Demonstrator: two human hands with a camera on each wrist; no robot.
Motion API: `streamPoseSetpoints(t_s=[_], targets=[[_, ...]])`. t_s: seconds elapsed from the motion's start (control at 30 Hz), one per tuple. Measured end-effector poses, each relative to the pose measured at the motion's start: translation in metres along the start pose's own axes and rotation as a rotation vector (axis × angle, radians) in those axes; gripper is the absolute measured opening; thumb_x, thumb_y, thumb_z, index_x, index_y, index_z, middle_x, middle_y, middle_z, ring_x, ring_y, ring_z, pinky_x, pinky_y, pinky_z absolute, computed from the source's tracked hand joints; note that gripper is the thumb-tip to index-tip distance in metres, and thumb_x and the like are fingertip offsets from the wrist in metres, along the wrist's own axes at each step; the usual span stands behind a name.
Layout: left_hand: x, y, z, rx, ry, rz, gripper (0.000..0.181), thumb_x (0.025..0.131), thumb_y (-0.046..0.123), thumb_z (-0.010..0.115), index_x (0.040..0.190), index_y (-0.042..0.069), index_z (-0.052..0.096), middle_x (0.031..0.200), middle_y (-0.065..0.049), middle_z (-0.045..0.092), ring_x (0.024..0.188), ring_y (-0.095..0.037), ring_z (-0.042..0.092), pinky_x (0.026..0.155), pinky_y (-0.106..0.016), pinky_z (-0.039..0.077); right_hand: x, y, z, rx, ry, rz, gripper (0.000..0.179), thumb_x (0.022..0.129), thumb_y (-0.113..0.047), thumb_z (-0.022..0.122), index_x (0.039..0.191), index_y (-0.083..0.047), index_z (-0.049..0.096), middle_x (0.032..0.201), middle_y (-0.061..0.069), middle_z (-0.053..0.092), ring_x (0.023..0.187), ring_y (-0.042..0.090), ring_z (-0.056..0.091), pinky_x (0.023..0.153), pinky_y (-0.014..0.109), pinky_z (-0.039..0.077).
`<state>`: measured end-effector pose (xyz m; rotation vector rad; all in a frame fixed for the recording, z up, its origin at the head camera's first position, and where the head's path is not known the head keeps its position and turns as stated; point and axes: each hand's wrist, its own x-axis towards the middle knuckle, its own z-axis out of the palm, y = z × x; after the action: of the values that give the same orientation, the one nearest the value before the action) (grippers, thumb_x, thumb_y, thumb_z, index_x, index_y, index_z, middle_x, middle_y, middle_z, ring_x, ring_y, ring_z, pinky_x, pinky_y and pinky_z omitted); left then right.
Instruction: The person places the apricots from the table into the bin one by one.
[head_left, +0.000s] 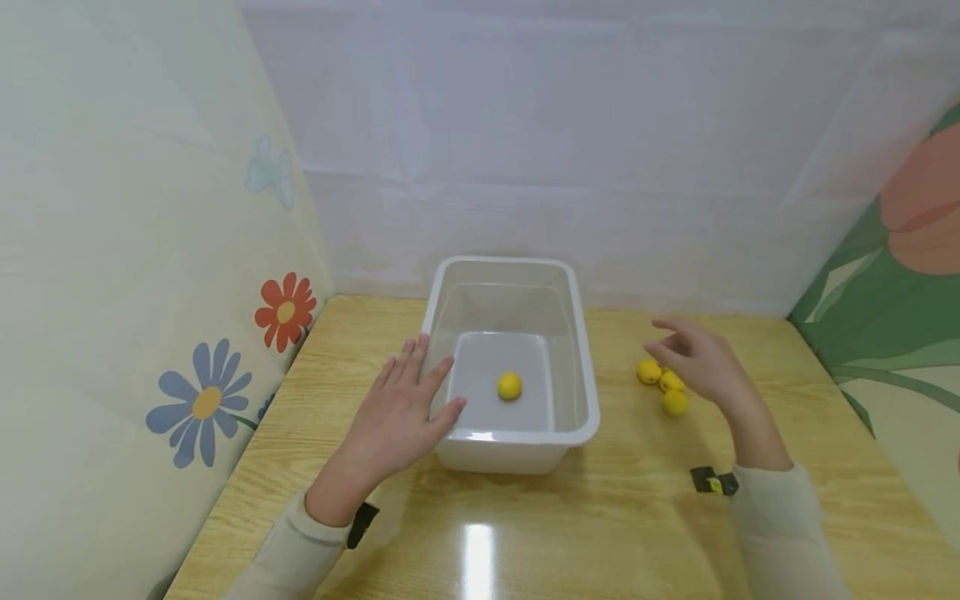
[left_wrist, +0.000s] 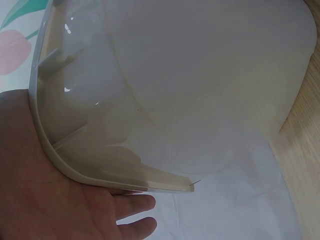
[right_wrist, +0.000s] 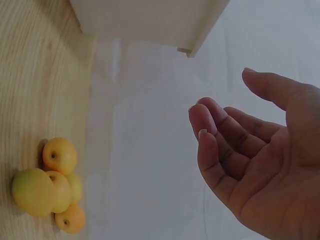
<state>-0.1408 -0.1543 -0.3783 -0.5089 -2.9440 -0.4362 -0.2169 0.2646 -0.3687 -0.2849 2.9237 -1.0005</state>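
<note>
A pale plastic bin (head_left: 480, 354) stands on the table with one small round yellow fruit (head_left: 509, 386) on its floor. My left hand (head_left: 401, 417) rests along the bin's left rim, fingers straight and spread; the left wrist view shows the outer wall (left_wrist: 200, 75) beside the palm. To the right of the bin, my right hand (head_left: 701, 362) hovers above the table with loosely curled fingers and nothing in them. Below it lies a cluster of several yellow fruits (head_left: 675, 404), apple-like with dimpled ends in the right wrist view (right_wrist: 60, 155), partly covered by the hand in the head view.
The wood-grain table (head_left: 360, 333) meets a white cloth backdrop (head_left: 487, 150) behind the bin. A flower-printed cloth (head_left: 112, 250) hangs at the left, and another printed cloth (head_left: 900, 317) at the right. Dark wrist straps (head_left: 363, 525) sit at both sleeves.
</note>
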Motion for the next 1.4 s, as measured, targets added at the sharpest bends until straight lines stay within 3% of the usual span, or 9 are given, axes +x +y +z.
streamPoseSetpoints(t_s=[0.33, 0.83, 1.4], targets=[[0.000, 0.000, 0.000, -0.001, 0.000, -0.002, 0.068, 0.102, 0.055, 0.046, 0.153, 0.011, 0.046, 0.167, -0.023, 0.014, 0.155, -0.040, 0.013, 0.122, -0.059, 0.017, -0.010, 0.026, 0.009, -0.031, 0.007, 0.025, 0.069, 0.103, -0.050, 0.052, 0.151, -0.001, 0.042, 0.120, 0.024, 0.068, 0.107, 0.038, 0.066, 0.088, 0.056, 0.054], [0.000, 0.001, 0.000, 0.000, -0.013, -0.010, 0.068, 0.102, 0.056, 0.045, 0.154, 0.012, 0.045, 0.167, -0.022, 0.013, 0.155, -0.039, 0.011, 0.123, -0.058, 0.016, -0.019, 0.069, 0.023, -0.039, -0.010, 0.093, 0.071, 0.104, -0.046, 0.054, 0.150, 0.006, 0.039, 0.125, 0.031, 0.064, 0.104, 0.042, 0.066, 0.085, 0.056, 0.055], [0.001, 0.001, 0.000, -0.005, -0.014, -0.008, 0.067, 0.102, 0.055, 0.045, 0.154, 0.012, 0.045, 0.167, -0.021, 0.013, 0.155, -0.039, 0.012, 0.123, -0.058, 0.016, -0.031, 0.095, 0.030, -0.052, -0.072, 0.183, 0.075, 0.102, -0.049, 0.054, 0.148, 0.009, 0.039, 0.121, 0.034, 0.064, 0.100, 0.042, 0.066, 0.079, 0.052, 0.057]])
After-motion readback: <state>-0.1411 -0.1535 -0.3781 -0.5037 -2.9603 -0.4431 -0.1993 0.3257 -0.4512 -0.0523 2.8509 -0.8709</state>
